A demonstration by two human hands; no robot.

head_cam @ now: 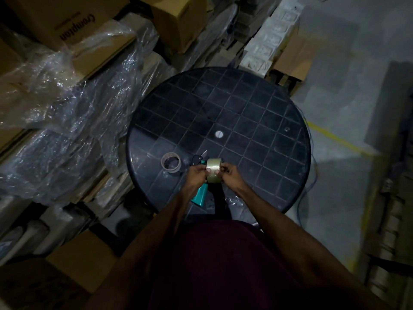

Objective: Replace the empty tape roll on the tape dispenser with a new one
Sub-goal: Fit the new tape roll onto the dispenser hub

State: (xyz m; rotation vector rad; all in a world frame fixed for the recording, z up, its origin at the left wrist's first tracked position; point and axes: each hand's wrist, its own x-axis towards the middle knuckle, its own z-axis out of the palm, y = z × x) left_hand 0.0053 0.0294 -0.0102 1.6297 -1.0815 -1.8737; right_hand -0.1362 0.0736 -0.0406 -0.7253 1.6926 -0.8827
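Observation:
A full roll of pale clear tape point(214, 167) is held upright between both hands over the near part of the round black table point(245, 104). My left hand point(197, 174) grips its left side and my right hand point(230, 175) pinches its right side. Under the hands lies the tape dispenser point(200, 194) with a teal handle pointing toward me; its black head and metal blade point(197, 158) show just beyond the roll. The empty cardboard tape core point(170, 162) lies flat on the table to the left of the hands.
Cardboard boxes point(178, 21) and crumpled clear plastic wrap point(73, 101) crowd the left side and back. Bare concrete floor with a yellow line point(339, 139) lies to the right. Another box point(82, 258) sits at lower left by my body.

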